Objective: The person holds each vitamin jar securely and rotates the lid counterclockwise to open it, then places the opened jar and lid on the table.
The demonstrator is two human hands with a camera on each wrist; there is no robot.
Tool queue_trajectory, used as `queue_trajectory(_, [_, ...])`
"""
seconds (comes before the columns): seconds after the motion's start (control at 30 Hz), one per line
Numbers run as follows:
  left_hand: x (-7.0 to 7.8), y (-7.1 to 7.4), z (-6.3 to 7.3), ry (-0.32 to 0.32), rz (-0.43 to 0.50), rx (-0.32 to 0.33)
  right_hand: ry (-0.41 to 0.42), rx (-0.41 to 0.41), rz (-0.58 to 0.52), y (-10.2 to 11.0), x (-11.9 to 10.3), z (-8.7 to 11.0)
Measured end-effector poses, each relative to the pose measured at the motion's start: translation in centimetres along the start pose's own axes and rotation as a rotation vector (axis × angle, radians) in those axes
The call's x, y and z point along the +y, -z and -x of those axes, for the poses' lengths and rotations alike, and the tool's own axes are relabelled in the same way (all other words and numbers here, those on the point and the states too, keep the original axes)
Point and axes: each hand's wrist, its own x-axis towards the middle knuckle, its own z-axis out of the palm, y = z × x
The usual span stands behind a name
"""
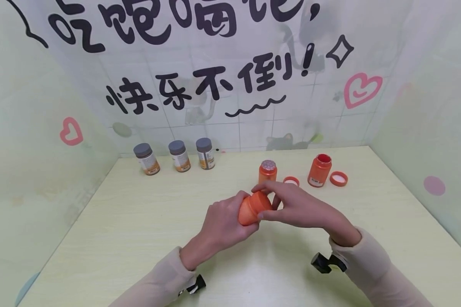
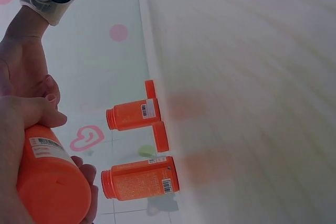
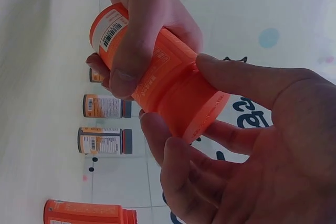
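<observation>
My left hand (image 1: 223,224) grips the body of an orange bottle (image 1: 247,212), held tilted above the table with its capped end toward the right. My right hand (image 1: 305,207) holds the bottle's orange cap (image 3: 197,109) with the thumb on one side and fingers curled on the other. In the right wrist view, the left thumb lies across the bottle beside a barcode label. The left wrist view shows the round base of the bottle (image 2: 55,187) below the left fingers.
Behind the hands stand an uncapped orange bottle (image 1: 268,170) with a seal over its mouth and an open orange bottle (image 1: 319,172). Orange caps (image 1: 339,179) lie beside them. Three grey-lidded bottles (image 1: 179,157) stand at the back left, before a printed curtain (image 1: 215,132).
</observation>
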Motion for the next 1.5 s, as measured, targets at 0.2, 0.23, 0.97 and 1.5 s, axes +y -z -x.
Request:
queue_trajectory(0.2, [-0.1, 0.0, -0.1, -0.021, 0.002, 0.015, -0.035, -0.001, -0.036, -0.4, -0.1, -0.3])
queue_trajectory(0.23, [-0.1, 0.0, -0.1, -0.024, -0.001, 0.013, -0.061, 0.004, -0.046, -0.5, -0.1, -0.4])
queue_trajectory(0.97, [-0.4, -0.1, 0.0, 0.018, -0.01, -0.025, 0.05, 0.009, -0.029, -0.5, 0.3, -0.5])
queue_trajectory(1.5, [-3.0, 0.7, -1.5, 0.379, 0.368, 0.078, 0.018, 0.032, -0.041, 1.2, 0.6, -0.1])
